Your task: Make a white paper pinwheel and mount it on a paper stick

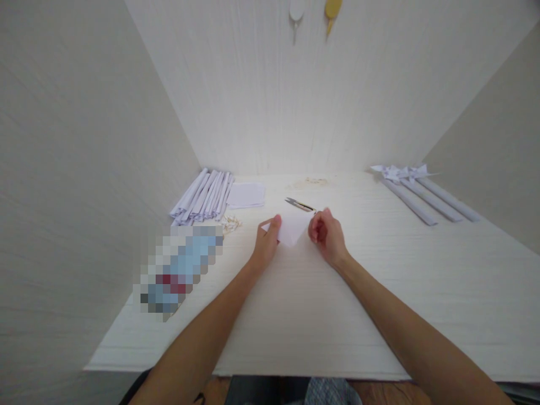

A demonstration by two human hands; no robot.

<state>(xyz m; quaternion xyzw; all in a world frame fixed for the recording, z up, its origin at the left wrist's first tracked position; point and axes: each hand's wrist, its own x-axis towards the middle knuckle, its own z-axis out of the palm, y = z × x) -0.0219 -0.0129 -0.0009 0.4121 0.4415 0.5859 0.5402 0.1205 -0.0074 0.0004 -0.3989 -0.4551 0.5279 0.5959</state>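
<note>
A white sheet of paper (292, 229), folded to a downward point, is held just above the table in front of me. My left hand (267, 239) pinches its left side, thumb on top. At the paper's upper right corner is my right hand (328, 233), fingers curled in and thumb pressed toward them; the corner seems to run into its fingertips, which partly hide it. Just behind the paper lies a pair of thread snips (300, 204), blades pointing left, with the handle end close to my right hand.
Rolled white paper tubes (202, 197) are heaped at the back left, beside a stack of square paper (246, 195). Small rubber bands (232, 224) lie in front; more bands (315, 181) sit behind. Paper sticks with pinwheel-like tops (430, 197) rest right. A blurred blue object (189, 264) lies left.
</note>
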